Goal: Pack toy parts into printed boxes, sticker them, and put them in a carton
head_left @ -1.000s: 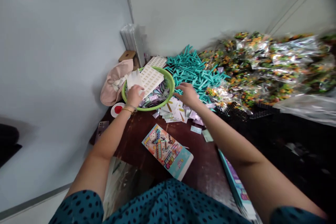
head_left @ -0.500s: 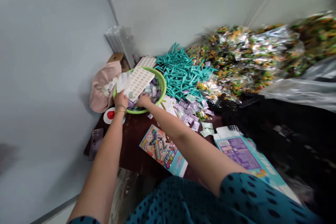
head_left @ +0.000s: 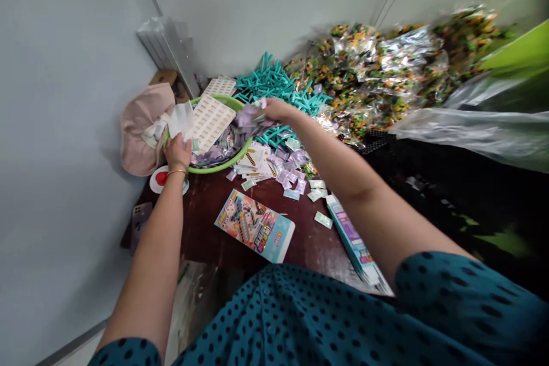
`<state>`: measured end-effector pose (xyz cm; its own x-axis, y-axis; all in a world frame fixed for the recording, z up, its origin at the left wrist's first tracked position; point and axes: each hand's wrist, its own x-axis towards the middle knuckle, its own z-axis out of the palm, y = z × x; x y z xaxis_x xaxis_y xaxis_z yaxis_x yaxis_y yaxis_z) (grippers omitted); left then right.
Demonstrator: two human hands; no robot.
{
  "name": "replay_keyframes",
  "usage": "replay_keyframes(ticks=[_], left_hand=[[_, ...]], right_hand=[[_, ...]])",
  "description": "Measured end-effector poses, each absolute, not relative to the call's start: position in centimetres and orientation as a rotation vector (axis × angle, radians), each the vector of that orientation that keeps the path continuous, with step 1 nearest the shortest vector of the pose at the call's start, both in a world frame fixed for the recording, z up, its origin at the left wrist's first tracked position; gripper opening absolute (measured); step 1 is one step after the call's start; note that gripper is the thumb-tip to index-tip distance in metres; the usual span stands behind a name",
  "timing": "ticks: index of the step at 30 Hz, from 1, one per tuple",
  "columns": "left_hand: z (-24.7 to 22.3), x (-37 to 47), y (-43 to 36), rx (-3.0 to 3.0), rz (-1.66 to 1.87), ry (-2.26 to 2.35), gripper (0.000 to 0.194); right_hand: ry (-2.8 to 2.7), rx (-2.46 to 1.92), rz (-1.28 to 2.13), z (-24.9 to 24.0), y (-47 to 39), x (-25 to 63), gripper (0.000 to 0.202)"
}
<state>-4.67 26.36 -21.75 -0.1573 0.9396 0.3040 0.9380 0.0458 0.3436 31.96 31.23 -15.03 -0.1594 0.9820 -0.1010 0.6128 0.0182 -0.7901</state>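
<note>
A green plastic basin (head_left: 223,167) holds many small purple sachets (head_left: 214,151), with a white card of slots (head_left: 210,126) lying on top. My left hand (head_left: 178,151) is at the basin's near left rim, its fingers bent over the edge beside a translucent white bag (head_left: 180,119). Over the basin's right side, my right hand (head_left: 274,110) grips a bunch of purple sachets (head_left: 249,119), slightly blurred. Just right of the basin, printed cards (head_left: 255,161) and loose sachets (head_left: 289,168) are scattered on the dark table (head_left: 206,211).
Teal sticks (head_left: 274,83) pile up behind the basin; bagged orange-green pieces (head_left: 364,74) line the wall. A colourful box (head_left: 255,226) lies in front, and stacked flat boxes (head_left: 354,240) at right. Left are a pink hat (head_left: 143,126), white dish (head_left: 156,180) and phone (head_left: 140,220).
My right hand has risen out of the basin and moved right, bringing a bunch of sachets. My left hand stays at the rim. The view has turned right.
</note>
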Motion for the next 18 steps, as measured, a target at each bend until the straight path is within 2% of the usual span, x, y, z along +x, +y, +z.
replay_keyframes(ticks=[3, 7, 8, 10, 12, 14, 16, 18], left_hand=[[-20.8, -3.8, 25.8, 2.092, 0.81, 2.247, 0.059], [-18.5, -1.4, 24.3, 2.167, 0.806, 2.214, 0.054], [-18.1, -0.7, 23.6, 2.183, 0.786, 2.205, 0.052], [-17.7, 1.0, 22.1, 2.222, 0.718, 2.163, 0.048], [-18.2, 2.5, 20.3, 2.228, 0.644, 2.171, 0.049], [-19.7, 3.6, 18.7, 2.138, 0.608, 2.291, 0.056], [-21.5, 4.4, 17.7, 1.98, 0.649, 2.445, 0.062], [-23.1, 4.8, 17.3, 1.866, 0.75, 2.533, 0.063]], right_hand=[[-1.648, -1.728, 0.943, -13.9, 31.8, 39.9, 0.035], [-1.672, -1.916, 0.586, -14.2, 31.4, 43.3, 0.059], [-1.693, -1.938, 0.5, -14.5, 31.2, 42.2, 0.061], [-1.786, -1.86, 0.441, -15.2, 30.7, 38.0, 0.049], [-1.958, -1.664, 0.546, -16.1, 30.4, 32.3, 0.036], [-2.172, -1.565, 0.7, -17.3, 30.3, 26.7, 0.036], [-2.287, -1.632, 0.816, -18.8, 30.3, 22.1, 0.051], [-2.29, -1.717, 0.838, -20.4, 30.4, 18.8, 0.076]])
